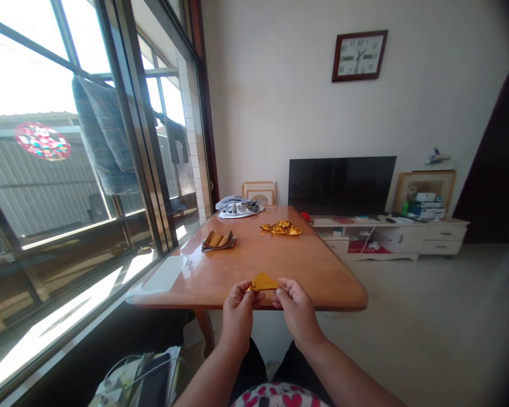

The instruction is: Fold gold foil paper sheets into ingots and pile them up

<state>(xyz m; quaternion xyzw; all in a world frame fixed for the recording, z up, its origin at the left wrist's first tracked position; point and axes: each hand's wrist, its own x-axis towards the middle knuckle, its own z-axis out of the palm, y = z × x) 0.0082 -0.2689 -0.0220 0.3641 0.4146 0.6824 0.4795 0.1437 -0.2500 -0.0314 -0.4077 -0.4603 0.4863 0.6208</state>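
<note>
- You held a triangle of folded gold paper (262,282) just above the near edge of the table (322,282), out in front of you.
- Your left hand (237,314) gripped the triangle's left corner, its fingers (246,292) curled and pinching the paper.
- Your right hand (297,312) gripped the right corner, its fingers (283,289) also bent and pinching. Neither hand had let go.
- A small heap of folded gold pieces (280,228) lay on the middle of the table, well beyond your hands.
- A flat stack of gold and brown paper (218,241) sat left of that heap, nearer the window side of the table.
- A crumpled grey and white cloth (238,207) lay at the far end of the table, with a wooden picture frame (259,193) standing just behind it.
- Beyond the table's far right corner stood a black television (341,185) on a white cabinet (390,237).
- A square wall clock (359,55) hung above the television.
- Left of the table ran a large window (127,141), with a blue padded mat (104,135) hanging outside it.
</note>
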